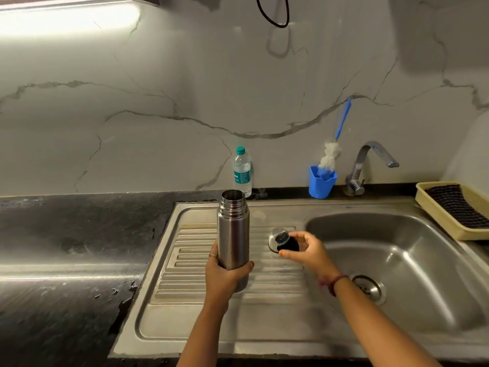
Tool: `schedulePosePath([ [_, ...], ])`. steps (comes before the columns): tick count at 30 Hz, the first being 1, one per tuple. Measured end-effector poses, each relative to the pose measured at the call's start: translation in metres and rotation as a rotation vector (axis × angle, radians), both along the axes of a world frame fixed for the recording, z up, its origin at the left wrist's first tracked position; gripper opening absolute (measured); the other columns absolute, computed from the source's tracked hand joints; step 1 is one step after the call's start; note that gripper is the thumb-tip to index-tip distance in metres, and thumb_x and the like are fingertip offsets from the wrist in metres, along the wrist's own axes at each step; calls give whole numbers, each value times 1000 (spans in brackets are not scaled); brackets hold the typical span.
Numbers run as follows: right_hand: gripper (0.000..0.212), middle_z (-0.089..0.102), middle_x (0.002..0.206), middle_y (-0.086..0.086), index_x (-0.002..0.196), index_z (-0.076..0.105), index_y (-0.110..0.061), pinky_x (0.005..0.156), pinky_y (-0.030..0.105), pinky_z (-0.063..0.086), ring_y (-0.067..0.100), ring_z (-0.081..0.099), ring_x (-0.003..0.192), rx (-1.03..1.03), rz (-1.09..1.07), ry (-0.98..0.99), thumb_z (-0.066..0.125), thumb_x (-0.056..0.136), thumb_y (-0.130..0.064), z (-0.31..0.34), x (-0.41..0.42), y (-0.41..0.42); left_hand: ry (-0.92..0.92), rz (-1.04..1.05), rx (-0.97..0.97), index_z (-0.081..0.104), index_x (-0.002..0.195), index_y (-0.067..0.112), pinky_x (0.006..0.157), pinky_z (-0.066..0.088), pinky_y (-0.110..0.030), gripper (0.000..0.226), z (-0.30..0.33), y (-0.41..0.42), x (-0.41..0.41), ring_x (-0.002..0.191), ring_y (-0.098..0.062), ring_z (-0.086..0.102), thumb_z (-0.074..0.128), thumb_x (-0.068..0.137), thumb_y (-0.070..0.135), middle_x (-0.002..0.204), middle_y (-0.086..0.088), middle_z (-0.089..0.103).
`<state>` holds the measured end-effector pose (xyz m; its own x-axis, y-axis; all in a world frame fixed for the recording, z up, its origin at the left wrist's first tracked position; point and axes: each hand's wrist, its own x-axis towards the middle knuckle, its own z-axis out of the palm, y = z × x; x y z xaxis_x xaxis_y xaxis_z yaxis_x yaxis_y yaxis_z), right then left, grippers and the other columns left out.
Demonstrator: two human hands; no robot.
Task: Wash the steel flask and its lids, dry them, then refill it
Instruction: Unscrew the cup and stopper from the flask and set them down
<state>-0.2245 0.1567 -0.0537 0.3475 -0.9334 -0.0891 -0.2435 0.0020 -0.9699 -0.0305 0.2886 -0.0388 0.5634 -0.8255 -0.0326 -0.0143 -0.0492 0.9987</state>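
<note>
Two grips | left hand (225, 271) clasps flask (233, 229) | right hand (304, 250) pinches black lid (287, 243)

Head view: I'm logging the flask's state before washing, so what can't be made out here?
- Flask inside: dark past the mouth, contents unknown.
- Flask base: covered by the left hand.
- Black lid: partly hidden by the right hand; shape unclear.
- Steel cap: lid in front hides its lower part.
- Bottle label: too small to read.
</note>
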Motion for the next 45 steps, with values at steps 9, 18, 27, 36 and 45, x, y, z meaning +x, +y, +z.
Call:
schedulePosePath([
  [9, 58, 66, 102, -10, 111, 61, -23, 87, 21, 52, 3, 64, 95, -73, 14, 193, 87, 60, -24, -52, -3, 17, 3, 6, 9, 55, 121, 27, 62, 54, -18, 75, 3, 5, -1, 81, -5, 68, 89, 61, -2, 102, 1, 69],
  [18, 53, 69, 106, -10, 110, 61, -29, 87, 14, 50, -1, 65, 98, -87, 72, 141, 87, 64, -21, -52, -11, 23, 13, 0, 7, 54, 119, 33, 66, 52, -18, 75, 8, 10, -3, 87, -8, 67, 89, 62, -1, 104, 3, 68],
  [27, 81, 59, 124, -9, 129, 50, -25, 100, 24, 47, 3, 58, 113, -66, 169, 185, 88, 58, -33, -55, -17, 21, 19, -11, -1, 53, 110, 38, 63, 51, -17, 71, 14, 14, -10, 91, -13, 66, 89, 63, -1, 104, 3, 67],
  [36, 73, 55, 130, 1, 133, 46, -14, 99, 20, 45, 12, 54, 121, -69, 165, 46, 83, 70, -15, -8, -28, 11, 24, -25, -14, 53, 114, 39, 67, 52, -21, 73, 21, 15, -13, 93, -14, 66, 89, 63, 0, 105, 3, 67],
  [45, 85, 51, 138, -6, 141, 39, -22, 108, 29, 39, 7, 49, 126, -82, 286, -110, 82, 68, -34, 64, 9, 40, 0, -134, -70, 57, 112, 35, 67, 56, -21, 70, 31, 4, -39, 85, -8, 70, 89, 62, -3, 95, 8, 73],
])
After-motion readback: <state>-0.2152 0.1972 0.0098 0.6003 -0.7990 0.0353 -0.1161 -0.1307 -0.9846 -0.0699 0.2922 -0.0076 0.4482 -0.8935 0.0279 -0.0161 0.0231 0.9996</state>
